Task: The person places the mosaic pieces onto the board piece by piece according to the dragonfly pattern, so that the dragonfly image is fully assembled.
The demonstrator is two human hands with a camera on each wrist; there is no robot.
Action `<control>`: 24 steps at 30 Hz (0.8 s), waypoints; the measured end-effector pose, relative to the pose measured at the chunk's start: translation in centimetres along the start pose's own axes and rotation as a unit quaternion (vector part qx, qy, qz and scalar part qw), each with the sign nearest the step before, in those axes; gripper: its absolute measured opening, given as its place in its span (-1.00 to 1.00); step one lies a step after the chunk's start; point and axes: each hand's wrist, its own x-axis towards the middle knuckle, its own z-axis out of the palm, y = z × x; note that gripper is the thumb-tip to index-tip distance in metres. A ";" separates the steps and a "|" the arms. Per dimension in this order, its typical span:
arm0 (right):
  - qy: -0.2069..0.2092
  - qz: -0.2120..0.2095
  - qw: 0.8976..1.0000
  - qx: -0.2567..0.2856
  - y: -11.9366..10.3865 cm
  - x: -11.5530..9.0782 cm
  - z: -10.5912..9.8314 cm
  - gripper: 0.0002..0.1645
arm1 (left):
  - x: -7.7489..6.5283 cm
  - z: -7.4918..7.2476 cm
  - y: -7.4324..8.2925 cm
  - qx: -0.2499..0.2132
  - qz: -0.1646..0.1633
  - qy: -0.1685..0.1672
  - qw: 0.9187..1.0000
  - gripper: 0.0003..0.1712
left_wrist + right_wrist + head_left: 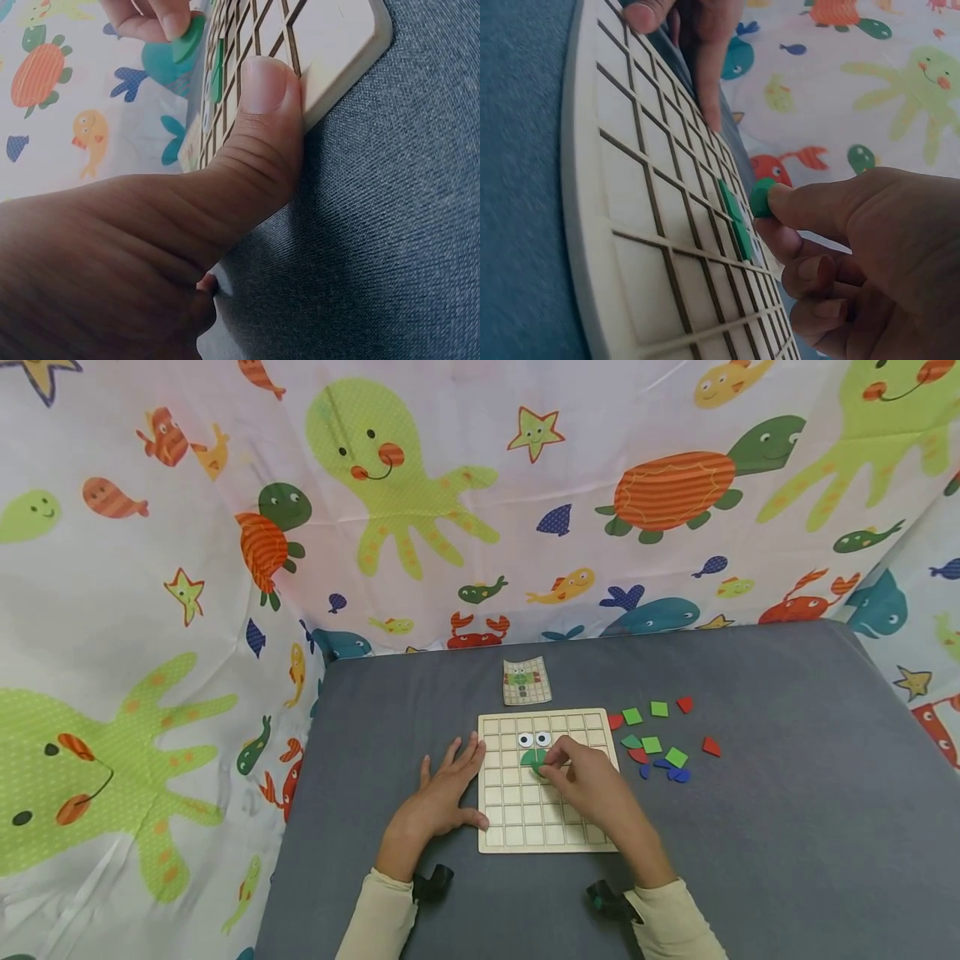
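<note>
A wooden grid board [517, 837] lies flat on the grey cloth. My left hand [442, 802] rests at its left edge with fingers spread, the thumb over the rim in the left wrist view. Between thumb and fingertips my right hand [596, 781] pinches a small green piece with a curved edge [762, 199], held just over the board. Green pieces [733, 206] sit side by side in grid cells. Above them in the head view are two round eye pieces [526, 740], white with dark centres.
A small picture card [527, 683] with a grid figure lies behind the board. Right of the board are scattered loose pieces: green squares [659, 709], red pieces [711, 746] and blue pieces [680, 775]. A curtain printed with sea animals [420, 610] borders the table's back and left.
</note>
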 end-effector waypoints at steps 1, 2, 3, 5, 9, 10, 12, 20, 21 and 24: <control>0.001 0.001 1.000 -0.002 -0.1 0.0 0.1 -0.83 | 0.0 0.0 0.0 0.000 0.000 0.000 1.000 0.43; 0.001 0.001 1.000 -0.004 -0.1 0.1 0.2 -0.83 | 0.0 0.0 0.0 0.000 0.000 0.000 1.000 0.43; 0.002 0.003 1.000 -0.008 -0.2 0.1 0.4 -0.82 | 0.0 -0.1 0.1 0.000 0.000 0.000 1.000 0.43; 0.002 0.005 1.000 -0.015 -0.3 0.2 0.6 -0.82 | 0.0 -0.1 0.1 0.000 -0.001 0.000 1.000 0.43; 0.000 0.011 1.000 -0.021 -0.5 0.4 1.0 -0.82 | 0.0 -0.2 0.2 -0.003 0.000 0.001 1.000 0.42; 0.000 0.012 1.000 -0.021 -0.6 0.5 1.1 -0.82 | 0.0 -0.2 0.1 -0.003 0.000 0.002 1.000 0.42; -0.001 0.014 1.000 -0.020 -0.7 0.5 1.3 -0.83 | 0.0 -0.2 0.1 -0.002 0.002 0.004 1.000 0.42; 0.011 0.017 0.999 -0.032 -0.9 0.4 2.1 -0.83 | 0.0 -0.1 0.0 -0.009 0.007 0.006 1.000 0.41; 0.014 0.018 0.999 -0.035 -0.9 0.4 2.2 -0.83 | 0.0 -0.1 0.0 -0.010 0.008 0.005 1.000 0.40; 0.022 0.020 0.998 -0.048 -0.9 0.4 2.5 -0.82 | -0.1 -0.1 0.0 -0.008 0.007 0.006 1.000 0.40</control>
